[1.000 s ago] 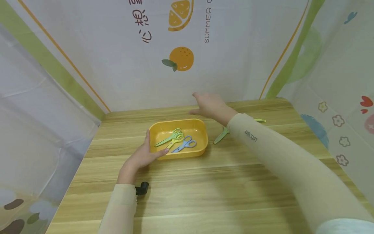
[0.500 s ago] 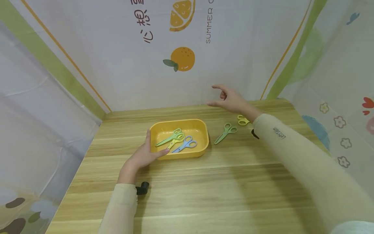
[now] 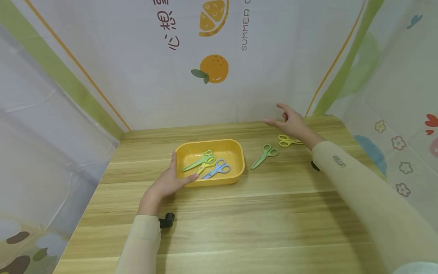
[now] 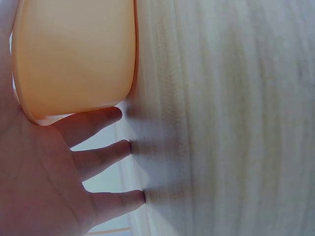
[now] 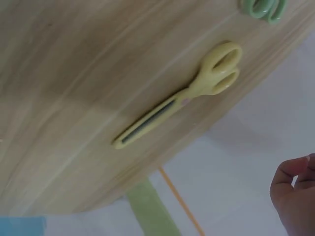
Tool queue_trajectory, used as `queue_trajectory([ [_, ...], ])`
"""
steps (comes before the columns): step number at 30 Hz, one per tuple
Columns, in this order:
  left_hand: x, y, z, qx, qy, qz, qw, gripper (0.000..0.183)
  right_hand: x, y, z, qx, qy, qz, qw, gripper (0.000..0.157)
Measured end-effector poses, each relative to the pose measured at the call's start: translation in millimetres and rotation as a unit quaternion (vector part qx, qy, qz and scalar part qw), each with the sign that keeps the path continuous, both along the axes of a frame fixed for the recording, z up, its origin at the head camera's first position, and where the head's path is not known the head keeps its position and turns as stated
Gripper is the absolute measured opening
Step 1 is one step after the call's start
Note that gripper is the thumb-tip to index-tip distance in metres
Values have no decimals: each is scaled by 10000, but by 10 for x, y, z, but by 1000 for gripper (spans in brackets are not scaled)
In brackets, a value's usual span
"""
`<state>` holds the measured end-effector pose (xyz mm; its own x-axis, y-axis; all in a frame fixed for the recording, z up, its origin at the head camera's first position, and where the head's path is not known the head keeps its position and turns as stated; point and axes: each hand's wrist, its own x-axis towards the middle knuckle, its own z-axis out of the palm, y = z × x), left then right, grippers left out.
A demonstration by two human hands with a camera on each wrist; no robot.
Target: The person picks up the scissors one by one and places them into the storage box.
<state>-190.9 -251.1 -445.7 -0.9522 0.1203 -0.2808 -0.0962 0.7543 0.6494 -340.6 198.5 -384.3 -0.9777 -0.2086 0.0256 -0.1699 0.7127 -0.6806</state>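
My left hand (image 3: 165, 182) grips the left end of a yellow plastic box (image 3: 213, 182), its thumb over the front rim; in the left wrist view the other fingers spread down to the tabletop. Inside the box lie green scissors (image 3: 195, 163), yellow scissors (image 3: 201, 168) partly under them, and blue scissors (image 3: 216, 170). My right hand (image 3: 294, 122) hovers near the table's back edge, holding nothing, thumb and forefinger apart. Below it on the table lie yellow scissors (image 5: 197, 88), their tips hidden by the wrist in the head view. Green scissors (image 3: 264, 156) lie between them and the box.
The wooden table (image 3: 239, 220) ends at a white printed curtain (image 3: 164, 99) behind and at the sides. A black device part (image 3: 167, 220) sticks out at the left wrist; another black part (image 3: 315, 166) shows beside the right sleeve.
My right hand has moved right, from behind the box to above the yellow scissors, uncovering both pairs of scissors on the table. The left hand and the box have stayed put.
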Motion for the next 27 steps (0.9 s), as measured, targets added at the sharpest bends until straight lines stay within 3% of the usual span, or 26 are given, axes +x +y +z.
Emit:
queue_trajectory([
  [12, 16, -4, 26, -25, -8, 18, 10000, 139, -19, 202, -221, 45, -32, -21, 10000, 114],
  [18, 8, -11, 5, -20, -26, 45, 10000, 139, 9, 316, -333, 1033, -62, 174, 9945, 117],
  [24, 4, -16, -5, -8, -50, 61, 10000, 140, 15, 419, -500, 2350, 320, 232, 9712, 111],
  [27, 7, -7, 2, -21, -61, 45, 10000, 139, 17, 466, -588, 2643, 349, 196, 9636, 109],
])
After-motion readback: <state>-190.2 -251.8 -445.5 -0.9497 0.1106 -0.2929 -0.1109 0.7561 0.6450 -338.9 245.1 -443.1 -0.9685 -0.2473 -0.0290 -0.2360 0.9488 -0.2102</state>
